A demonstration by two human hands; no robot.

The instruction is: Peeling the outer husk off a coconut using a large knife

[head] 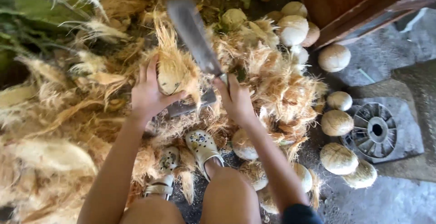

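Husk-strewn ground [59,128]: coconut [171,76] against left fingers [152,69]

Grey concrete floor [390,196], brown wooden crate [345,1] at upper right, daylight.

Tan/brown stringy coconut husk [175,69], dull grey blade [193,35], cream clogs [203,147] w/ dotted charms, pale beige peeled coconuts [337,123].

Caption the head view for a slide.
Left hand steadies a half-husked coconut; right hand raises a machete among husk fibre.
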